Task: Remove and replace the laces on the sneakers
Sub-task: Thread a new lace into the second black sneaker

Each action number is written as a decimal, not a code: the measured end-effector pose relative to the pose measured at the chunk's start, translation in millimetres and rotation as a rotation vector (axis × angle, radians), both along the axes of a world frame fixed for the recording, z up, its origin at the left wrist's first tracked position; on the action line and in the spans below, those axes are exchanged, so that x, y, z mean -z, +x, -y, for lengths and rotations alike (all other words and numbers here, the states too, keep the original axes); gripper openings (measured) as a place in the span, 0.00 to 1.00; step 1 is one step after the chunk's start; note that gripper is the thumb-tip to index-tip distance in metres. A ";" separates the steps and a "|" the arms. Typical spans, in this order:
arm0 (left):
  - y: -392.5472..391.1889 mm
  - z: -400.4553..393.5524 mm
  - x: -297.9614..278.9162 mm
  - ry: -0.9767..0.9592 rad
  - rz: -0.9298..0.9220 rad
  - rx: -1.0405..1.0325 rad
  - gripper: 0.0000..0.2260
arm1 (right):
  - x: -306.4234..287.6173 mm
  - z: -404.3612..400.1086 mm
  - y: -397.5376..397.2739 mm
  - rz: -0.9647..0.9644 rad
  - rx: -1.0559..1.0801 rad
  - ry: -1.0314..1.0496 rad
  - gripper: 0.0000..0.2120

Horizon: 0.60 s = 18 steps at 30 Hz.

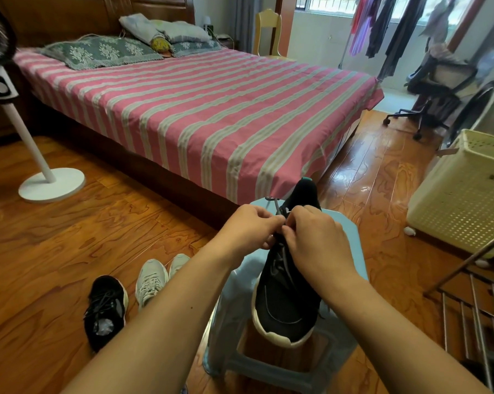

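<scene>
Both hands, left [247,227] and right [318,240], pinch the grey lace [277,209] at the upper eyelets of a black sneaker [287,305] (toe toward the camera) lying on a pale blue stool [349,226]. Left on the floor [69,237] lie another black sneaker [106,308] and a grey pair [150,280]; beyond stands the striped bed [211,109].

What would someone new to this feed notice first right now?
First, the two hands, left hand and right hand, meeting low in the middle, fingers pinching the dark lace of a black sneaker that rests on a pale blue stool. Next, the pink striped bed filling the space behind. Then the black shoe and grey pair on the wooden floor, lower left.
</scene>
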<state>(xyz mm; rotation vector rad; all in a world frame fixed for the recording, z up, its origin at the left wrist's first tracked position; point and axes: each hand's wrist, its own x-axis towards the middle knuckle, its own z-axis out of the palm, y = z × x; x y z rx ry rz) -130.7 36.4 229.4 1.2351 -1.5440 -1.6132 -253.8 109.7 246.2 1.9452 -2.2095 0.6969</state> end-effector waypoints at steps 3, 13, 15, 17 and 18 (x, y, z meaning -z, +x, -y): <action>0.0 1.5 -1.6 0.012 0.016 0.011 0.06 | -4.0 -1.2 -2.9 0.037 -0.025 0.013 0.10; 19.7 10.3 -31.6 -0.240 -0.313 -0.589 0.04 | -12.2 8.4 -38.2 0.284 -0.070 0.181 0.15; 54.0 26.5 -44.5 -0.256 -0.497 -0.967 0.03 | -14.1 6.8 -49.7 0.341 -0.088 0.218 0.19; 95.1 37.7 -41.2 -0.166 -0.681 -1.292 0.05 | -17.5 4.4 -55.7 0.496 -0.094 0.207 0.25; 110.8 40.1 -32.9 -0.106 -0.661 -1.363 0.07 | -19.0 3.2 -57.1 0.592 -0.091 0.214 0.27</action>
